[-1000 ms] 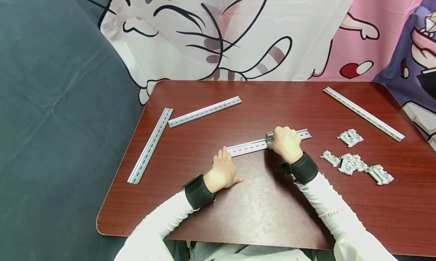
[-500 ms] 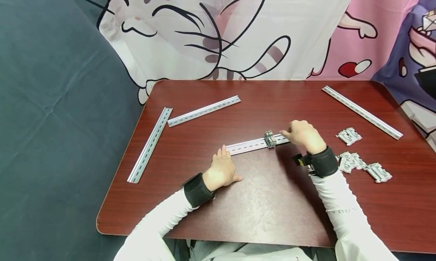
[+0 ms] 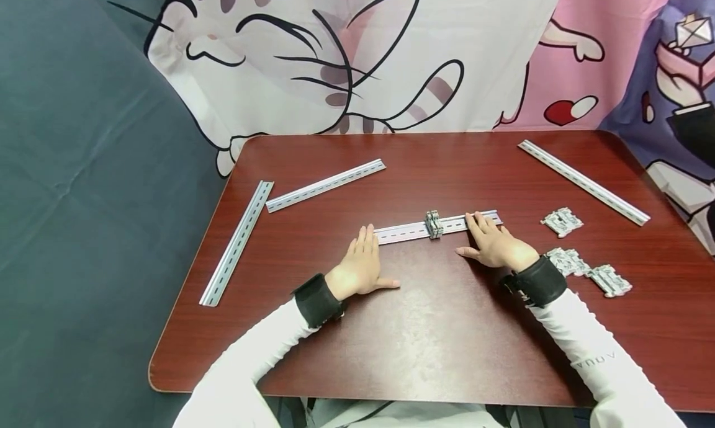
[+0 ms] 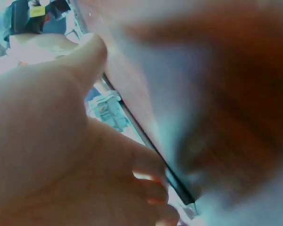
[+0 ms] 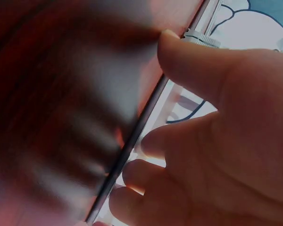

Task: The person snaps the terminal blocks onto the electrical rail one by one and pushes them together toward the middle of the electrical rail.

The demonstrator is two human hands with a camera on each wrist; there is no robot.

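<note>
Silvery metal rail [image 3: 404, 232], long n thin w/ slots down the middle, lying mid-frame on the reddish wood-look table [image 3: 424, 335]. One grey-green block [image 3: 434, 224] stands on it abt midway, ribbed n chunky.

L hand [image 3: 362, 265] is at the rail's left end, fingers straight, thumb stuck out sideways. R hand [image 3: 494, 245] rests on it near the right end, fingers extended too, thumb off to the side over the table. Neither's curled round anything afaict. Both wrists have black cuffs [image 3: 318, 299] over white sleeves [image 3: 251, 347].

3 more slotted rails around: left rail [image 3: 237, 245] at a slant, upper rail [image 3: 326, 185] w/ its end right by that one's top, right rail [image 3: 583, 182] in the upper right. Flat pale clips [image 3: 562, 222] w/ jagged outlines lie right of centre, some close together by the R cuff.

Wrist cams add the rail's dark long edge, plus the block's stepped side (L cam). R cam has it just past the thumb tip, mostly covered. L cam also catches a yellow tag [image 4: 37, 11] top left.
</note>
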